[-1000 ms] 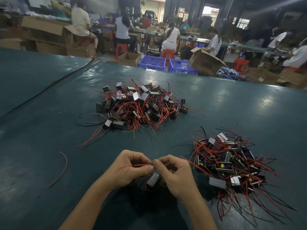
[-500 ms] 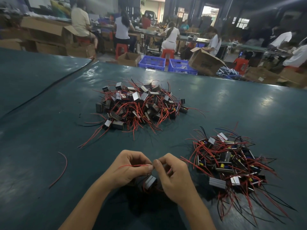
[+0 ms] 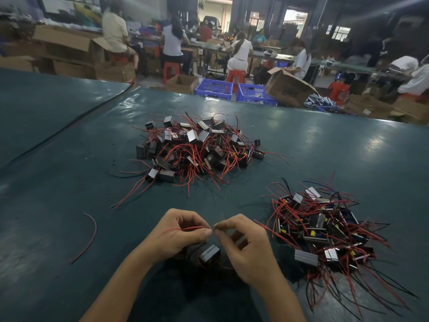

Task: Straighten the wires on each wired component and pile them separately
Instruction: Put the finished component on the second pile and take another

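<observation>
A small boxy wired component (image 3: 210, 254) with a metal face hangs just below my two hands, near the table's front edge. My left hand (image 3: 177, 233) pinches its red wire (image 3: 185, 228) between thumb and forefinger. My right hand (image 3: 243, 245) pinches the same wire right beside it, fingertips almost touching. A large pile of components with red wires (image 3: 197, 147) lies further back at the centre. A second pile (image 3: 322, 231), with red and black wires, sits to the right of my right hand.
The dark green table (image 3: 58, 182) has a loose red wire (image 3: 89, 238) lying at the left. Beyond the far edge are cardboard boxes (image 3: 287, 87), blue crates (image 3: 214, 88) and several seated people working.
The component has dropped lower beneath my hands and turned its metal face up. Both hands stay pinched together on the red wire, almost in the same place.
</observation>
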{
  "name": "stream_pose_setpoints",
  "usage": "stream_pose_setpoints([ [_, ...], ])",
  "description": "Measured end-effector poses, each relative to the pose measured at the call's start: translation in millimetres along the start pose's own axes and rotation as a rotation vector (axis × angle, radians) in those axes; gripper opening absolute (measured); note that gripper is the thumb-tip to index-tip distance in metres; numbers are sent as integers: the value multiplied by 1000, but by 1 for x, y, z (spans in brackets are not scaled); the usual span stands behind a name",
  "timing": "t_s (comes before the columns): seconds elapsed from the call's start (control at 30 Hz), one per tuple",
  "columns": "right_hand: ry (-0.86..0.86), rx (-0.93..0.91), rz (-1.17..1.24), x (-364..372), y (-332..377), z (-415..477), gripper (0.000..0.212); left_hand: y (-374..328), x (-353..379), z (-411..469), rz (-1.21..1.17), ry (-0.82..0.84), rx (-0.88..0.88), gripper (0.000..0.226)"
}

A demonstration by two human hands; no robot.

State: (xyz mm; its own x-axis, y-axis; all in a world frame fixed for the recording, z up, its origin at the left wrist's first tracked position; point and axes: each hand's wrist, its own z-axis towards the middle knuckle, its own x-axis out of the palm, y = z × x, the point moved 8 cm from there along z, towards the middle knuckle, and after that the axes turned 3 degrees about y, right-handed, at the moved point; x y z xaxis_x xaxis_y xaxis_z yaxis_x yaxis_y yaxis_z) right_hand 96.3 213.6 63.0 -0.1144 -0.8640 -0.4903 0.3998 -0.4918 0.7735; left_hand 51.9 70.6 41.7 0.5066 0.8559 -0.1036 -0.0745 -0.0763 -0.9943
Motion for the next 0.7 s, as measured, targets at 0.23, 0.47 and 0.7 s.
stream_pose_setpoints([
  [0.23,88,44,-104,9,-4,-4,7,0,0,-1,-4,2,-32,22],
  [0.47,136,82,-118,17,-8,-5,11,1,1,-2,8,-31,-28,21],
  [0.7,91,44,-112,14,0,-4,11,-2,-1,-1,3,-32,-18,9],
])
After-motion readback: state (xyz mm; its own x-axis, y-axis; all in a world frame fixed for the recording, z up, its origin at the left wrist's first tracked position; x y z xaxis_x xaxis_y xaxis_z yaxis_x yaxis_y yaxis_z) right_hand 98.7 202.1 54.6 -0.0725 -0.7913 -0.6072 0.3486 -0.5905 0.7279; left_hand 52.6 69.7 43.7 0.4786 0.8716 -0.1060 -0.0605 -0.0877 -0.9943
